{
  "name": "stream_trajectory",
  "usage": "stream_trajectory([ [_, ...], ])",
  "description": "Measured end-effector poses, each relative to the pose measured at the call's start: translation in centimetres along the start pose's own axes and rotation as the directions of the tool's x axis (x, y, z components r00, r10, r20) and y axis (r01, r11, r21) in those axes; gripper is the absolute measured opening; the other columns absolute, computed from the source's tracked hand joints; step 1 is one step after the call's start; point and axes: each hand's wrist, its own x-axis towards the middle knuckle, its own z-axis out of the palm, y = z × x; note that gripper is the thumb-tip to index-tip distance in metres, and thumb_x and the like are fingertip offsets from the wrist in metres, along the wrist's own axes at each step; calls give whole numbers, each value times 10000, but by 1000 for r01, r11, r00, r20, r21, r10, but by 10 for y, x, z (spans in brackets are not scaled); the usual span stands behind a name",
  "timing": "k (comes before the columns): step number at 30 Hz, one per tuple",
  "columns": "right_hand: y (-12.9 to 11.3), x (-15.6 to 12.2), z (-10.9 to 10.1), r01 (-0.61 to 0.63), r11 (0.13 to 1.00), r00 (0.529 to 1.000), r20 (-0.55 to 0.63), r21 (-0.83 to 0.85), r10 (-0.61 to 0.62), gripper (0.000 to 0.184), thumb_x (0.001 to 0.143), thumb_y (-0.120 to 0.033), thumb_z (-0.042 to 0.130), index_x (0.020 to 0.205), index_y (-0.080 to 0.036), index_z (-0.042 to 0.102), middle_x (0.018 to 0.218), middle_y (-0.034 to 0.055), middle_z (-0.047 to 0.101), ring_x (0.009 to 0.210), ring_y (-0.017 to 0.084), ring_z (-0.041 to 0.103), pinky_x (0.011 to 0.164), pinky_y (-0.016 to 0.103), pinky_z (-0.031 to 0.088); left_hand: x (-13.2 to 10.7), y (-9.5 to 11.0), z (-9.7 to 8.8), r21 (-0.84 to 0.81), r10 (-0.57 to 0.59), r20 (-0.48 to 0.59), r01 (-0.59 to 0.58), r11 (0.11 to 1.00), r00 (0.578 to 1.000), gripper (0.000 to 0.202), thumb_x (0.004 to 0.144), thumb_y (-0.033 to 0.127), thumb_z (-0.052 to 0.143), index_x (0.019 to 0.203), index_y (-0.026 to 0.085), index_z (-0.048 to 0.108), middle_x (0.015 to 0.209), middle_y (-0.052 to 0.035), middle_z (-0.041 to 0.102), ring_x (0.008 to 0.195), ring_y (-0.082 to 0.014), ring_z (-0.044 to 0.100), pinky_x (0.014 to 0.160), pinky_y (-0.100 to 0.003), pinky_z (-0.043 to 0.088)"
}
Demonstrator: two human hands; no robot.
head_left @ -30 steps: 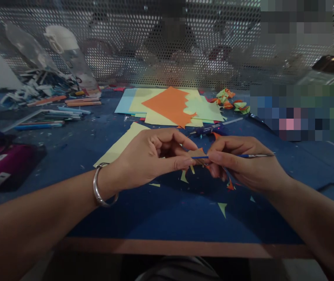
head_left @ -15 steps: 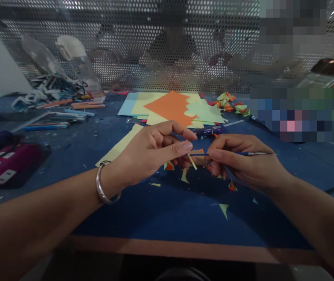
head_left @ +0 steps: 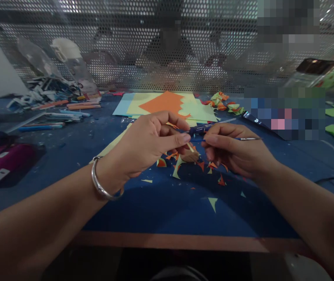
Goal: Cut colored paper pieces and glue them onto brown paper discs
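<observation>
My left hand [head_left: 158,136], a silver bangle at its wrist, pinches a narrow yellow paper strip [head_left: 190,148] whose end sticks out below the thumb. Facing it, my right hand [head_left: 237,148] grips a thin blue paintbrush [head_left: 246,139]. Its metal ferrule and dark tip point right, while the slim handle runs left toward the left fingertips. Whether the handle touches the strip is hidden by the fingers. Both hands hover above orange and pale green paper scraps [head_left: 178,166] on the blue table [head_left: 155,214].
Coloured paper sheets [head_left: 152,104] lie behind the hands, near a dark blue glue gun [head_left: 199,130]. A bottle [head_left: 79,70], rolled paper sticks [head_left: 64,116] and a purple device [head_left: 11,164] are left. Crumpled scraps [head_left: 234,108] and a phone [head_left: 268,124] sit right. A perforated panel [head_left: 120,50] stands behind.
The brush handle has drawn away from the left fingers, and less of it and the strip shows. Both hands sit slightly higher and further left in view; the whole scene has shifted left.
</observation>
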Motion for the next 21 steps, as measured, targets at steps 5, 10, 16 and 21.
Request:
stream_trajectory([
  [5, 3, 3, -2, -45, 998, 999, -2, -48, 45, 190, 830, -305, 810, 724, -174, 722, 569, -3, 694, 452, 61, 594, 440, 138, 452, 0, -9, 2, -16, -69, -51, 69, 998, 996, 157, 826, 139, 763, 924, 155, 641, 700, 8, 750, 651, -96, 705, 598, -183, 499],
  [10, 6, 5, -1, -85, 992, 996, -15, -93, 84, 254, 811, -371, 824, 705, -166, 718, 558, 3, 681, 445, 57, 578, 432, 139, 429, 0, -15, -1, 32, -54, -69, 57, 998, 996, 136, 792, 151, 785, 842, 157, 658, 674, 27, 706, 631, -86, 665, 587, -190, 476],
  [16, 6, 5, -3, -131, 979, 991, -36, -157, 126, 306, 789, -428, 832, 696, -164, 708, 552, 11, 681, 427, 70, 574, 398, 152, 409, -2, -21, -2, 100, -122, -42, 125, 987, 992, 182, 766, 232, 823, 833, 149, 676, 719, -5, 689, 644, -99, 604, 567, -217, 440],
  [21, 3, 4, -3, -156, 964, 987, -14, -217, 157, 342, 775, -445, 836, 674, -152, 692, 556, 23, 685, 419, 69, 562, 412, 162, 435, -3, -23, -3, 72, -153, -27, 155, 985, 988, 206, 755, 248, 833, 833, 158, 665, 726, 2, 666, 654, -95, 573, 575, -218, 419],
])
